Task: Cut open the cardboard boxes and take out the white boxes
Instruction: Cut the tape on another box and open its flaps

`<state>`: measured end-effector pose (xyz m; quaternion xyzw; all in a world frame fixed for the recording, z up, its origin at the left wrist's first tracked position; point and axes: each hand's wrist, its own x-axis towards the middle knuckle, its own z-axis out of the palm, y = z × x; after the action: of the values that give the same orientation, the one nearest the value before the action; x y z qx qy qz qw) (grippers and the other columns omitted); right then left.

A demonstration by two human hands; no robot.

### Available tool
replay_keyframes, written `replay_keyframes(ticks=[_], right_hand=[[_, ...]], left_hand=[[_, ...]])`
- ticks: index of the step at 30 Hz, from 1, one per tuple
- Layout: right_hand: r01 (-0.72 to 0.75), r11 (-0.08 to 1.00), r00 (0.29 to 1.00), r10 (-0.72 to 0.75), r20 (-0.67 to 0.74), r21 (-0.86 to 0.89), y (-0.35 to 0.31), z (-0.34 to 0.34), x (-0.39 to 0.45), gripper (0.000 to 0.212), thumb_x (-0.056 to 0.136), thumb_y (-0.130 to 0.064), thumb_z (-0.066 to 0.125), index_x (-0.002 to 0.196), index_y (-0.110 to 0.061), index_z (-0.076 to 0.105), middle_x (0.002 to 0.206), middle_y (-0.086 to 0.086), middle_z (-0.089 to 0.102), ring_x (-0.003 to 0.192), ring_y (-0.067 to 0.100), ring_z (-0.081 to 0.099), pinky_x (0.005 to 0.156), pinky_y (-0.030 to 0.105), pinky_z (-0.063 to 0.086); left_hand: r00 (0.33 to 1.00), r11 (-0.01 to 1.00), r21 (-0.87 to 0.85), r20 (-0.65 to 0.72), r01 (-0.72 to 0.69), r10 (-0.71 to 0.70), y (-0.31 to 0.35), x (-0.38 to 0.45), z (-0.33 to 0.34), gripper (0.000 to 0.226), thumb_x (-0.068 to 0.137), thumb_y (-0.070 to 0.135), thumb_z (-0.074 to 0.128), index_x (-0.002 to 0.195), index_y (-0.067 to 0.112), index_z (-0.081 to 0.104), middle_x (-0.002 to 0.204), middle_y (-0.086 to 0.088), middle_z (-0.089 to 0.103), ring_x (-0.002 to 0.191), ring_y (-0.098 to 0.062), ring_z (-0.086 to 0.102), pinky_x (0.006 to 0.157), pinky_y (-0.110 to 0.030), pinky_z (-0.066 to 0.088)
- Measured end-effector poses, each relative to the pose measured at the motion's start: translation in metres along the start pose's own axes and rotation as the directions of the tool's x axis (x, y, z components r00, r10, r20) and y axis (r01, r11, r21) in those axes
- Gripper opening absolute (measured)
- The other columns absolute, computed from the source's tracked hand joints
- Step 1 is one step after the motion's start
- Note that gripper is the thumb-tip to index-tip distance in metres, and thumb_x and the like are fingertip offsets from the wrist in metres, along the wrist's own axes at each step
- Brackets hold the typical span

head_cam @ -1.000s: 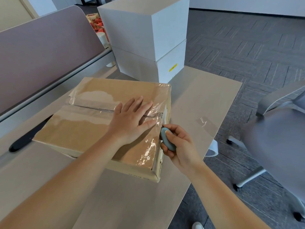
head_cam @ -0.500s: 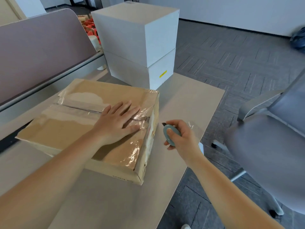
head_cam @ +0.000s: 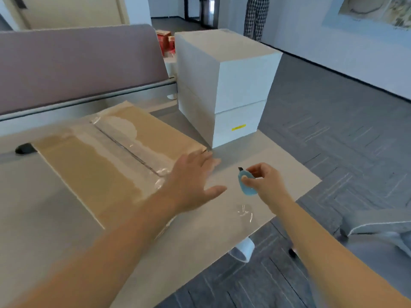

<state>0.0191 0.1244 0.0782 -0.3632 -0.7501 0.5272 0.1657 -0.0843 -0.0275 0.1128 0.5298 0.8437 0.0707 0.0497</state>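
Observation:
A flat brown cardboard box (head_cam: 106, 165), sealed with clear tape along its middle seam, lies on the grey table (head_cam: 278, 170). My left hand (head_cam: 193, 178) reaches over the box's right end with fingers spread; whether it touches the box I cannot tell. My right hand (head_cam: 264, 181) hovers to the right of the box and pinches a small blue box cutter (head_cam: 245, 185), blade end pointing up and left. Two white boxes (head_cam: 235, 85) stand stacked at the table's far side, the lower one with a yellow label.
A grey-mauve partition screen (head_cam: 73, 65) runs along the table's left side, with red packages (head_cam: 165, 42) behind it. A scrap of clear tape (head_cam: 244, 213) lies near the table's right edge. A grey office chair (head_cam: 378, 227) stands on the carpet to the right.
My left hand has lifted off the box top and moved to its right end with fingers spread. My right hand with the cutter has drawn away from the box's side. The view has swung right.

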Motion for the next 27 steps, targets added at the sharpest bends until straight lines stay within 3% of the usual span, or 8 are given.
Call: replay_keyframes(ticks=[5,8,11,16,20,23,27], right_hand=[[0.015,0.978,0.976,0.031,0.217,-0.208,0.036,0.008,0.018,0.020,0.081,-0.008,0.065,0.099,-0.003,0.059,0.088,0.005,0.056,0.082,0.019,0.051,0.069,0.027,0.039],[0.062,0.950,0.948,0.040,0.316,-0.307,0.059,0.019,0.022,0.022,0.083,-0.010,0.063,0.103,-0.002,0.059,0.092,0.003,0.055,0.085,0.017,0.049,0.072,0.026,0.035],[0.115,0.906,0.927,0.049,0.371,-0.407,0.082,0.027,0.023,0.024,0.085,-0.012,0.061,0.107,-0.002,0.059,0.092,0.001,0.052,0.086,0.016,0.047,0.066,0.023,0.033],[0.175,0.865,0.926,0.017,0.376,-0.470,0.102,0.025,0.019,0.028,0.089,-0.014,0.055,0.115,-0.002,0.055,0.109,0.009,0.057,0.093,0.020,0.049,0.076,0.021,0.033],[0.231,0.856,0.916,-0.031,0.399,-0.462,0.095,0.018,0.020,0.040,0.089,-0.015,0.057,0.127,-0.004,0.050,0.125,0.014,0.051,0.110,0.024,0.052,0.080,0.017,0.031],[0.294,0.852,0.907,-0.106,0.407,-0.434,0.073,0.012,0.024,0.044,0.087,-0.017,0.061,0.128,-0.007,0.049,0.127,0.012,0.050,0.115,0.023,0.048,0.092,0.023,0.033],[0.418,0.837,0.873,-0.263,0.410,-0.353,0.024,0.006,0.028,0.046,0.084,-0.015,0.063,0.127,-0.004,0.050,0.128,0.013,0.051,0.118,0.025,0.047,0.096,0.026,0.033]], left_hand=[[0.980,0.988,0.087,0.143,0.124,-0.136,0.029,-0.026,0.043,0.068,0.094,0.052,0.034,0.149,0.024,0.006,0.157,0.004,-0.003,0.144,-0.014,-0.006,0.114,-0.032,-0.008],[0.933,0.970,0.080,0.264,0.231,-0.244,0.034,-0.044,0.068,0.067,0.095,0.047,0.036,0.149,0.023,0.005,0.157,0.002,-0.004,0.144,-0.016,-0.006,0.115,-0.034,-0.005],[0.880,0.941,0.066,0.340,0.331,-0.333,0.033,-0.056,0.094,0.067,0.095,0.047,0.036,0.149,0.022,0.005,0.157,0.001,-0.004,0.144,-0.017,-0.005,0.115,-0.033,-0.005],[0.848,0.922,0.083,0.368,0.379,-0.381,0.033,-0.062,0.114,0.068,0.096,0.047,0.035,0.149,0.020,0.002,0.157,-0.002,-0.003,0.144,-0.020,-0.005,0.115,-0.034,-0.005],[0.869,0.925,0.042,0.330,0.378,-0.370,0.039,-0.062,0.111,0.067,0.095,0.047,0.036,0.149,0.021,0.005,0.157,-0.001,-0.001,0.144,-0.018,-0.004,0.115,-0.033,-0.004],[0.900,0.934,0.013,0.262,0.358,-0.348,0.040,-0.059,0.092,0.067,0.095,0.046,0.038,0.149,0.022,0.007,0.157,0.000,0.001,0.144,-0.016,-0.003,0.114,-0.030,-0.002],[0.946,0.948,-0.005,0.059,0.319,-0.318,0.046,-0.054,0.052,0.064,0.094,0.048,0.039,0.148,0.021,0.018,0.156,0.001,0.011,0.144,-0.015,0.007,0.113,-0.027,0.003]])
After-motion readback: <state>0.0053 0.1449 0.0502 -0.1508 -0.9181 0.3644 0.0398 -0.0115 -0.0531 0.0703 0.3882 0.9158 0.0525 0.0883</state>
